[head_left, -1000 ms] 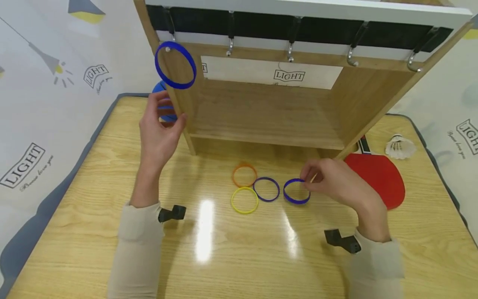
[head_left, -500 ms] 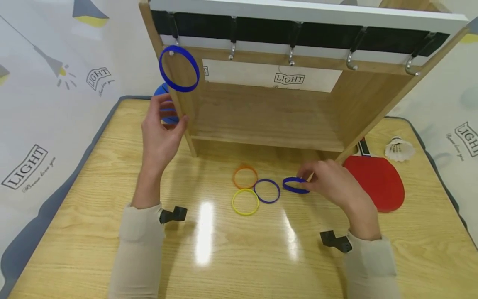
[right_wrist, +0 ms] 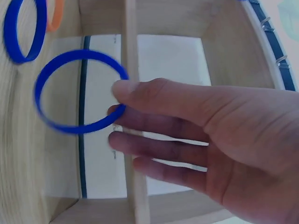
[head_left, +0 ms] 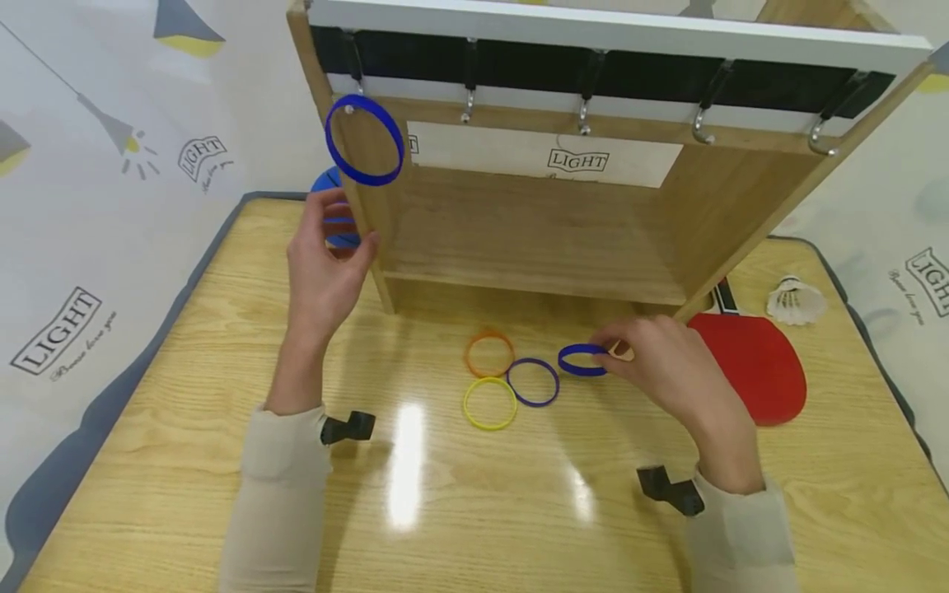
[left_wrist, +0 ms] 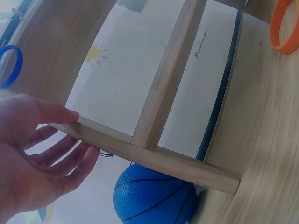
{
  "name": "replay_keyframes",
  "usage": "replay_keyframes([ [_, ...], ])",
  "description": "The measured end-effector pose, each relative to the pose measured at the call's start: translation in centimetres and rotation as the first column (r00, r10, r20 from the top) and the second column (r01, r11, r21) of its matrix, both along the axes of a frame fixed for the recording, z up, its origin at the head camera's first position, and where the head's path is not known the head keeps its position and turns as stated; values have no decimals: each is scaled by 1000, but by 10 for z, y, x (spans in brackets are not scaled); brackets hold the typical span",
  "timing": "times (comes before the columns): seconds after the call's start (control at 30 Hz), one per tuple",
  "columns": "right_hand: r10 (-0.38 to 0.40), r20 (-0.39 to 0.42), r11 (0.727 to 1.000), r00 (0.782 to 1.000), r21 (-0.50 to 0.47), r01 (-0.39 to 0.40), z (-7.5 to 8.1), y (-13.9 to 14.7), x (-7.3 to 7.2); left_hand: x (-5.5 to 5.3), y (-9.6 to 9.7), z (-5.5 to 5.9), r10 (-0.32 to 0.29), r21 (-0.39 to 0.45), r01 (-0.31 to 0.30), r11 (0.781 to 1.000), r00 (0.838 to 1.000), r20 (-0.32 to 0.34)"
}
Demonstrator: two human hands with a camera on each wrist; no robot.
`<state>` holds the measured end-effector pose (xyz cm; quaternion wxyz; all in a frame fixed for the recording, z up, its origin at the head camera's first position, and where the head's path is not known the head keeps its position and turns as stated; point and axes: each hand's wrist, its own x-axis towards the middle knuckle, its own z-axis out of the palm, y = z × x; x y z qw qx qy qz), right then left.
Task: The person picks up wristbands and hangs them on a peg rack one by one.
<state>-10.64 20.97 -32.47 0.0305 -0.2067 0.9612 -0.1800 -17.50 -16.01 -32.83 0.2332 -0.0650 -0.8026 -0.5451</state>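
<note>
Between thumb and index finger, my right hand (head_left: 670, 371) pinches a blue silicone wristband (right_wrist: 70, 129), lifted off the table. My left hand (head_left: 326, 268) grips the left side panel (left_wrist: 187, 170) of a wooden shelf rack, thumb on the near side and fingers around the outside. Another blue wristband (head_left: 376, 177) hangs from the leftmost hook (head_left: 359, 82) on the rack's top rail. On the table, an orange wristband (head_left: 489, 333), a yellow wristband (head_left: 490, 427) and a blue wristband (head_left: 552, 397) lie close together.
The remaining hooks (head_left: 584, 119) along the rail carry nothing. Behind the left panel is a small blue basketball (left_wrist: 154, 193). A red table tennis paddle (head_left: 764, 371) and a shuttlecock (head_left: 796, 301) lie on the table (head_left: 489, 511), right of the rack.
My right hand has raised its blue wristband off the table and tilted it more edge-on. The left hand keeps its grip on the panel. The head view has shifted slightly.
</note>
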Motion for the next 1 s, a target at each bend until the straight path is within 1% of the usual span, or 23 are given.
replay_keyframes([
  [0.07, 8, -55, 999, 998, -43, -10, 2, -5, 3, 0, 0, 0, 2, -4, -2, 1000, 1000, -1],
  [0.13, 11, -110, 993, 994, -115, -23, 5, -11, 6, 1, -1, 0, 2, -5, -2, 1000, 1000, -2],
  [0.2, 16, -155, 975, 988, -217, -49, 7, -17, 8, 1, -1, 0, 1, -9, -1, 1000, 1000, 0],
  [0.23, 12, -167, 961, 986, -271, -58, 8, -21, 10, 1, -1, 0, 0, -7, 0, 1000, 1000, -2],
  [0.3, 16, -183, 920, 983, -381, -86, 10, -31, 11, 1, 0, -1, -3, -4, 3, 1000, 1000, -6],
  [0.37, 24, -171, 862, 985, -496, -107, 13, -41, 12, 1, 0, -1, -6, -1, 6, 1000, 1000, -10],
  [0.4, 29, -151, 823, 988, -557, -109, 16, -47, 12, 1, 0, -1, -6, -1, 6, 1000, 1000, -13],
  [0.43, 35, -124, 776, 992, -622, -106, 20, -52, 11, 1, 0, -1, -6, 3, 6, 1000, 1000, -15],
  [0.47, 50, -98, 719, 994, -687, -104, 24, -59, 10, 1, 0, 0, -5, 3, 5, 1000, 1000, -15],
  [0.5, 68, -72, 651, 995, -753, -98, 30, -65, 8, 1, -1, 0, -4, 3, 4, 1000, 1000, -14],
  [0.53, 85, -45, 569, 995, -818, -85, 37, -71, 5, 0, -1, 0, -4, 5, 4, 1000, 1000, -14],
  [0.57, 100, -28, 480, 995, -874, -73, 44, -76, 2, 0, -1, 0, -3, 6, 3, 1000, 1000, -12],
  [0.63, 112, -27, 312, 993, -948, -61, 59, -87, -6, 1, -1, 2, -3, 10, 3, 1000, 1000, -7],
  [0.7, 104, -44, 163, 994, -985, -60, 72, -95, -16, 3, 1, 5, -6, 15, 6, 1000, 1000, -1],
  [0.73, 95, -44, 97, 995, -994, -53, 78, -99, -20, 5, 2, 8, -9, 18, 9, 1000, 1000, 1],
  [0.77, 85, -46, 49, 995, -998, -50, 83, -102, -25, 7, 4, 11, -9, 18, 9, 1000, 1000, 4],
  [0.83, 74, -27, -31, 997, -999, -24, 90, -108, -33, 13, 7, 18, -13, 22, 13, 1000, 1000, 3],
  [0.87, 74, -11, -59, 997, -998, -7, 92, -110, -36, 16, 9, 22, -14, 24, 14, 1000, 1000, 3],
  [0.9, 77, 6, -82, 997, -997, 12, 93, -112, -39, 18, 10, 25, -13, 23, 13, 1000, 1000, 3],
  [0.93, 79, 15, -94, 997, -995, 23, 94, -115, -42, 21, 11, 28, -14, 23, 14, 1000, 1000, 2],
  [1.0, 80, 30, -107, 996, -994, 39, 93, -118, -46, 23, 12, 31, -16, 25, 16, 1000, 1000, 1],
])
